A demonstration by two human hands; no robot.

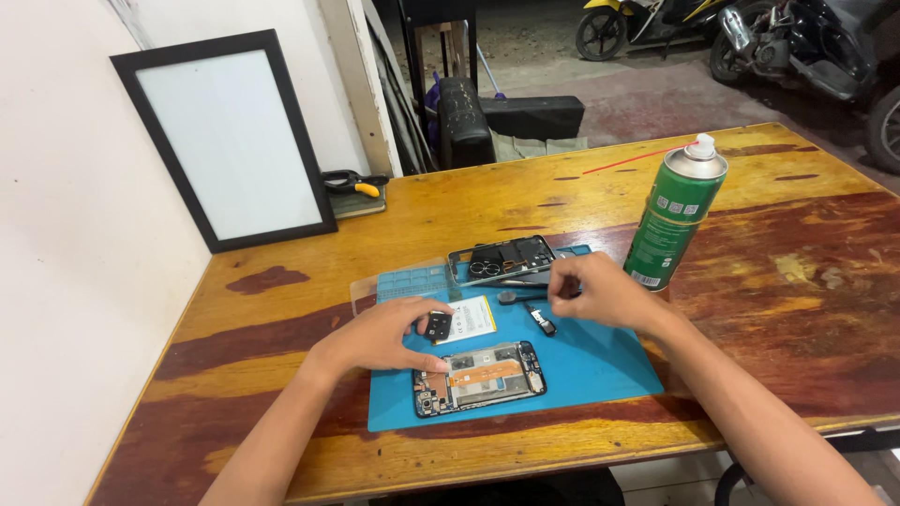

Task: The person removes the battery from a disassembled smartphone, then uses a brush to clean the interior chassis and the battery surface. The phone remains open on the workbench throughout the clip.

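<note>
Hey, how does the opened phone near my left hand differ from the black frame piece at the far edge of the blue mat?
The opened phone lies at the mat's near edge, the frame piece at its far edge. The phone shows circuit boards and an orange strip inside; the frame piece looks mostly dark, with round camera holes. The left hand is right beside the phone; the frame piece sits nearer the right hand. Both are phone-sized rectangles lying flat.

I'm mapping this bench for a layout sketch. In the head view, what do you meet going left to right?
Black-framed white panel → pliers → left hand → right hand → green spray can.
</note>
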